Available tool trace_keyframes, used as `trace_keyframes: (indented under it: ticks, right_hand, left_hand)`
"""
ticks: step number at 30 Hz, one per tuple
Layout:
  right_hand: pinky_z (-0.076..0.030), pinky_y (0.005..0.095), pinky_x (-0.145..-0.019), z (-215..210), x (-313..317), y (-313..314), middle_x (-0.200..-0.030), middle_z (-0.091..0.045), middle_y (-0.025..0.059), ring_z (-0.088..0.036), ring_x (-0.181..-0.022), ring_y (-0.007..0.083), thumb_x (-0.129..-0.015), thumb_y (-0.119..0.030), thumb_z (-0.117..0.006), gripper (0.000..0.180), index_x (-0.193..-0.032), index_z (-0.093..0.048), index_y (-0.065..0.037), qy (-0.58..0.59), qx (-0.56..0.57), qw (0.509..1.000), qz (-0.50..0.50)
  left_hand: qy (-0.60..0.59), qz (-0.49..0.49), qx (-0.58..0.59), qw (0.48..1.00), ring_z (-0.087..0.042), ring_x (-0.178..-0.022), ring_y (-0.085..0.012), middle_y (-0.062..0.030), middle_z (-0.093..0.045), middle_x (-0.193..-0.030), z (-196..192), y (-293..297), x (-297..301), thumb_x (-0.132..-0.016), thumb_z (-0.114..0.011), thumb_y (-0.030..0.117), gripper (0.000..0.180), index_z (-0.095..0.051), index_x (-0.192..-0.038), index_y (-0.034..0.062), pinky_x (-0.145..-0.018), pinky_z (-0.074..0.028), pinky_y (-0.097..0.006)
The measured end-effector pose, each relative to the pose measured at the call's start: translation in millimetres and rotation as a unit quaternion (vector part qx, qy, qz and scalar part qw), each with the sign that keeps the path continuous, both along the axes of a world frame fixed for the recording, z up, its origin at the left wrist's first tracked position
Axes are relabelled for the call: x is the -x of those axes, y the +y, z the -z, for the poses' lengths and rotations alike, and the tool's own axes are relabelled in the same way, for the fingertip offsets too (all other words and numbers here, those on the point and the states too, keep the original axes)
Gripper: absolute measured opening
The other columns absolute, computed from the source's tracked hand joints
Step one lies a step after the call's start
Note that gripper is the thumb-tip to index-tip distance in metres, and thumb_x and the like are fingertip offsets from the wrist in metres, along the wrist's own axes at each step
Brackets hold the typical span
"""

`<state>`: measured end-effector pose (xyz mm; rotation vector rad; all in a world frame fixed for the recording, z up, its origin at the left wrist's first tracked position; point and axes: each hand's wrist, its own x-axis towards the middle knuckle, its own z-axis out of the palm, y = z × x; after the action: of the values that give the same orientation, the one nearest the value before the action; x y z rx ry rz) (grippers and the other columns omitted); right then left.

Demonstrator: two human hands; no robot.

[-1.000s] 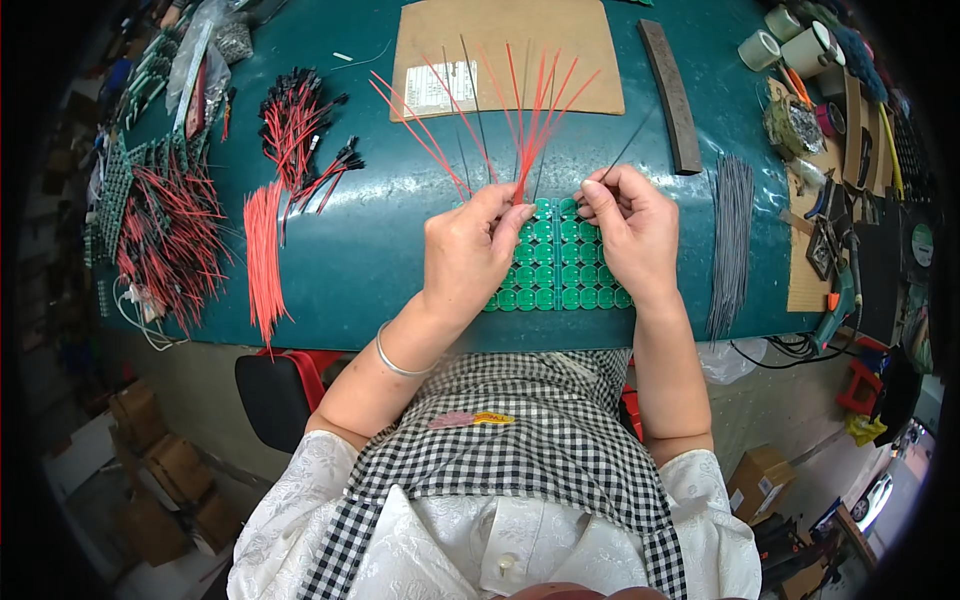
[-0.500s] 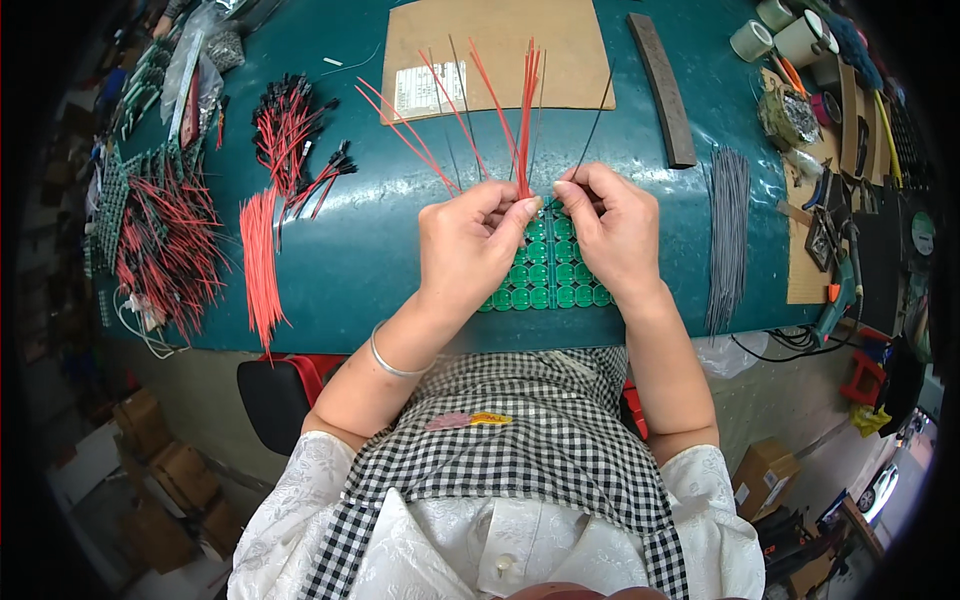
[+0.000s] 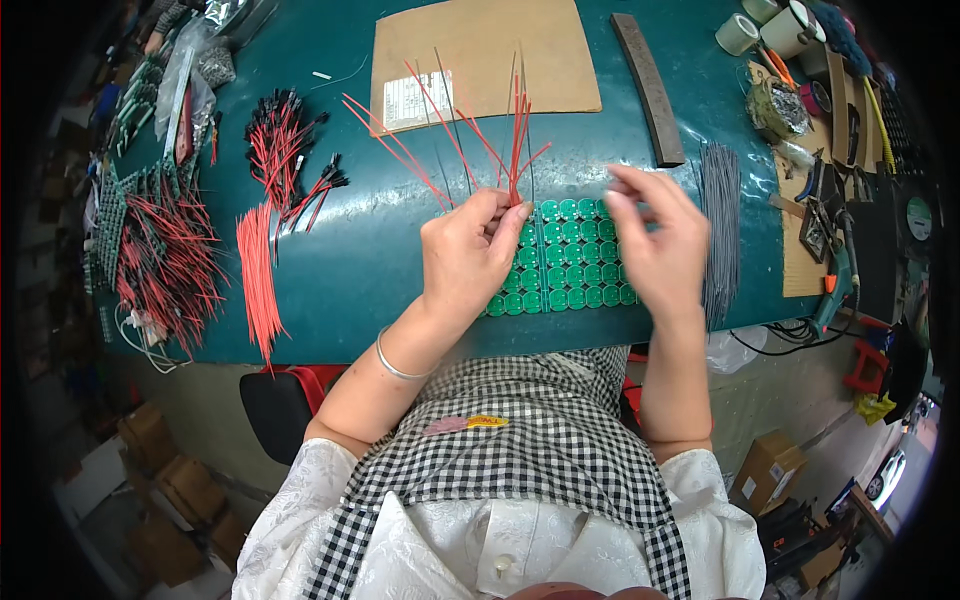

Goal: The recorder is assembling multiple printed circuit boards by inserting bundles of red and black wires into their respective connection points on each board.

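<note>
My left hand (image 3: 468,245) is closed, thumb and fingertips pinching a small bunch of red wires (image 3: 518,150) whose free ends stick up. It rests at the left side of a green panel of small round circuit boards (image 3: 582,255). More red wires and a few dark ones stand up behind that hand; where their lower ends sit is hidden by it. Over the panel's right edge, my right hand (image 3: 662,235) is raised with thumb and forefinger apart and nothing visible between them. Just right of it lies a bundle of grey wires (image 3: 720,230).
At left lie a bundle of red wires (image 3: 258,275), black-tipped red leads (image 3: 280,150) and a heap of wired boards (image 3: 165,250). Cardboard (image 3: 500,60) and a dark bar (image 3: 648,90) lie beyond. Tools, including a soldering iron (image 3: 832,295), are at the right.
My right hand has moved right, away from the left hand, and no longer pinches a dark wire. More of the green panel shows. My left hand keeps its pinch on the red wires.
</note>
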<state>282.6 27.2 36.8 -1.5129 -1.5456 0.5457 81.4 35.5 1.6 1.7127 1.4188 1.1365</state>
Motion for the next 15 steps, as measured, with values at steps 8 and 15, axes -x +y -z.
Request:
trace_keyframes:
  ticks: [8,15]
  right_hand:
    - [-0.053,0.0298,-0.074,4.5,-105.2,-40.7,-0.095,-0.068,0.0093,-0.064,-0.082,0.0161,-0.088,-0.005,-0.073,0.023,-0.110,-0.072,0.001,-0.136,0.039,0.967,0.210]
    - [-0.052,0.0334,-0.075,9.0,-124.4,-46.0,-0.093,-0.069,0.0098,-0.062,-0.078,0.0188,-0.083,-0.013,-0.079,0.034,-0.114,-0.072,0.000,-0.207,0.144,0.941,0.227]
  left_hand:
    - [0.022,0.000,-0.044,0.999,-0.071,-0.067,-0.0103,-0.0098,-0.075,-0.079,4.4,-0.1,0.2,-0.087,-0.076,0.000,0.007,-0.072,-0.091,-0.0041,-0.061,-0.058,-0.024]
    - [0.004,0.020,-0.010,1.000,-0.070,-0.066,-0.0098,-0.0085,-0.075,-0.078,4.8,-0.6,0.2,-0.088,-0.076,-0.001,0.008,-0.072,-0.093,-0.0050,-0.058,-0.057,-0.024]
